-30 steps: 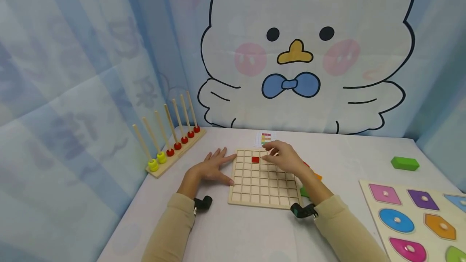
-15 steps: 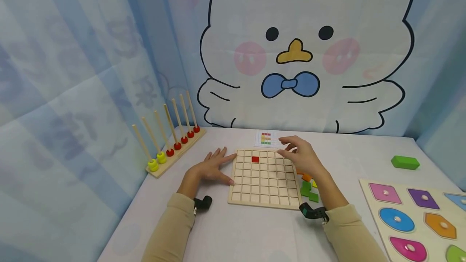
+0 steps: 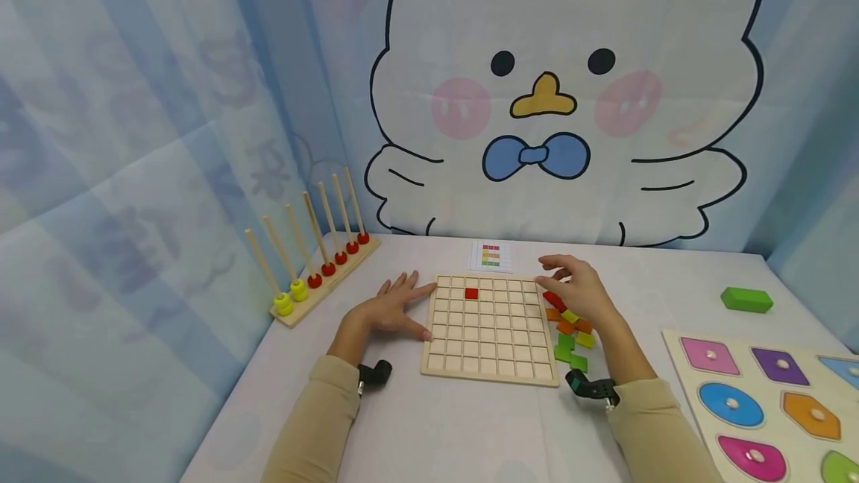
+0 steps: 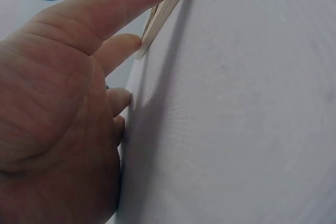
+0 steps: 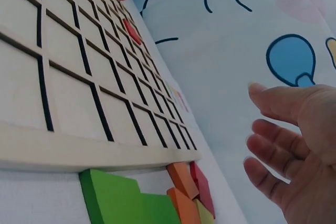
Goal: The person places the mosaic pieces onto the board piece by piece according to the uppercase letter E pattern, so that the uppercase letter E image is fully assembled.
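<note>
A wooden grid board (image 3: 493, 341) lies flat on the table, with one red square tile (image 3: 472, 294) in a cell near its far side. My left hand (image 3: 389, 313) spreads its fingers at the board's left edge; thumb and index finger touch the frame in the left wrist view. Above the far right corner is my right hand (image 3: 573, 291), fingers loosely bent, with nothing between them in the right wrist view. Beneath and beside it lie loose tiles: red tiles (image 3: 554, 301), orange tiles (image 3: 567, 326), yellow tiles (image 3: 584, 339) and green tiles (image 3: 565, 347).
A small card with a coloured pattern (image 3: 491, 256) lies behind the board. At the left stands a peg abacus (image 3: 325, 282) with red and yellow beads. A green block (image 3: 746, 300) and a shape puzzle board (image 3: 745, 371) are at the right. A printed curtain hangs behind.
My right hand has moved right, from beside the red tile over the board to the far right corner, uncovering the card and the loose tiles. My left hand stays put.
</note>
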Demonstrator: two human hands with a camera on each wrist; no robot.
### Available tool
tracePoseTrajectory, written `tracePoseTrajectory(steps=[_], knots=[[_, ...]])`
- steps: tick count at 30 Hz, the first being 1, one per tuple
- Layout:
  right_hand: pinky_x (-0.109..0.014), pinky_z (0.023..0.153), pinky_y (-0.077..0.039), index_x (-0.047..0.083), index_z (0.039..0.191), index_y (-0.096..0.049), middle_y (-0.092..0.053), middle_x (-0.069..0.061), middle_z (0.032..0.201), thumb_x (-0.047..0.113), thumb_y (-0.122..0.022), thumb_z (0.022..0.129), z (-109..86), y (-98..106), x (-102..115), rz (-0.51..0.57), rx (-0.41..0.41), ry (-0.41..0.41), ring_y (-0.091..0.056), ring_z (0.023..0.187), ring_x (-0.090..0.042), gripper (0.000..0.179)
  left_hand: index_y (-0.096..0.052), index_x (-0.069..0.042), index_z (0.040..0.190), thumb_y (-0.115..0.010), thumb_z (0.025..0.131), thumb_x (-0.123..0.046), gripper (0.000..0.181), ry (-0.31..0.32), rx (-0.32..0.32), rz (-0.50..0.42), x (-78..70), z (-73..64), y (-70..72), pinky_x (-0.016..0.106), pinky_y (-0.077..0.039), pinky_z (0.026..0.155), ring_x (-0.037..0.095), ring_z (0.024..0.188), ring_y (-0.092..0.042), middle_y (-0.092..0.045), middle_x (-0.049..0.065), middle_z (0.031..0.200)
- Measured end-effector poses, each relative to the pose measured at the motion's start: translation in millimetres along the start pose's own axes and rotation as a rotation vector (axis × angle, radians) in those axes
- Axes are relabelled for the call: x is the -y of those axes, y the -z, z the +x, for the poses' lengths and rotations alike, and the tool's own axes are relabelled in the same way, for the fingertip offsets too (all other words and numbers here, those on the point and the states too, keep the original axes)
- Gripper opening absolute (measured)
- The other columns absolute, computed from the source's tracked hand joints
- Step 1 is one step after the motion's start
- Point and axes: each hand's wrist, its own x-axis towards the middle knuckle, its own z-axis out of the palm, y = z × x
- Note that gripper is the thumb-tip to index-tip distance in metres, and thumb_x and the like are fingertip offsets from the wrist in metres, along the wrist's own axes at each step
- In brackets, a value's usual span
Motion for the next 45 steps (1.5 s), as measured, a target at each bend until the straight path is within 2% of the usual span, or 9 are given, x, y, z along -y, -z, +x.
tracePoseTrajectory(steps=[3,8,14,20,26,30,36,45], knots=[[-0.02,0.078,-0.055,0.004,0.145,-0.058,-0.061,-0.022,0.138,0.025,-0.07,0.101,0.0,-0.5,-9.1,-0.013,0.017,-0.052,-0.059,0.111,-0.033,0.05,-0.032,-0.03,0.165,-0.086,0.078,-0.054,0.105,0.001,0.002,-0.003,0.1,0.1,-0.3,0.056,0.009,0.13,0.035,0.163,0.009,-0.001,0.016,0.176],[-0.026,0.075,-0.054,0.004,0.142,-0.06,-0.061,-0.023,0.136,0.026,-0.069,0.101,1.4,-3.2,-20.8,-0.061,0.058,-0.144,-0.055,0.103,-0.031,0.048,-0.031,-0.031,0.165,-0.086,0.079,-0.055,0.105,0.004,0.005,0.004,1.1,-0.5,-0.8,0.056,0.01,0.13,0.035,0.163,0.009,0.0,0.016,0.176],[-0.029,0.07,-0.05,0.004,0.137,-0.064,-0.06,-0.023,0.129,0.027,-0.07,0.1,0.7,-5.8,-26.4,-0.084,0.055,-0.2,-0.054,0.096,-0.029,0.043,-0.031,-0.03,0.165,-0.085,0.079,-0.055,0.104,0.001,0.003,0.005,-0.5,-2.3,-0.7,0.057,0.009,0.13,0.035,0.163,0.009,0.0,0.016,0.175],[-0.03,0.072,-0.048,0.006,0.137,-0.065,-0.059,-0.021,0.129,0.028,-0.07,0.1,-1.9,-8.6,-29.2,-0.097,0.074,-0.25,-0.053,0.1,-0.031,0.044,-0.031,-0.03,0.165,-0.085,0.079,-0.055,0.104,0.009,0.002,0.012,-2.6,-3.1,0.2,0.056,0.009,0.13,0.035,0.163,0.008,0.0,0.016,0.176],[-0.035,0.081,-0.048,0.005,0.134,-0.066,-0.06,-0.022,0.128,0.028,-0.07,0.1,-1.5,-9.4,-31.3,-0.123,0.069,-0.239,-0.052,0.107,-0.034,0.042,-0.03,-0.031,0.165,-0.084,0.079,-0.057,0.105,0.007,-0.002,0.023,-0.5,-0.1,-1.2,0.055,0.009,0.13,0.034,0.163,0.008,0.0,0.015,0.176],[-0.034,0.079,-0.049,0.006,0.133,-0.067,-0.06,-0.021,0.128,0.029,-0.07,0.1,-0.2,-10.2,-32.3,-0.125,0.064,-0.234,-0.052,0.106,-0.034,0.04,-0.029,-0.031,0.165,-0.084,0.079,-0.058,0.105,0.007,-0.005,0.029,1.5,1.3,-1.7,0.055,0.009,0.13,0.033,0.163,0.008,0.0,0.015,0.176],[-0.029,0.071,-0.049,0.006,0.125,-0.064,-0.063,-0.021,0.122,0.025,-0.072,0.099,-1.2,-11.5,-33.7,-0.101,0.045,-0.201,-0.056,0.097,-0.031,0.034,-0.029,-0.032,0.165,-0.084,0.079,-0.059,0.106,0.004,-0.002,0.027,2.5,1.6,-1.8,0.055,0.008,0.13,0.033,0.163,0.008,0.0,0.014,0.176],[-0.027,0.064,-0.051,0.006,0.114,-0.067,-0.067,-0.013,0.099,0.021,-0.072,0.099,-1.5,-12.8,-35.4,-0.045,-0.046,-0.161,-0.06,0.078,-0.023,0.021,-0.03,-0.032,0.165,-0.085,0.078,-0.058,0.106,0.005,-0.004,0.018,2.2,1.5,-1.3,0.055,0.009,0.13,0.033,0.163,0.009,-0.001,0.014,0.176]])
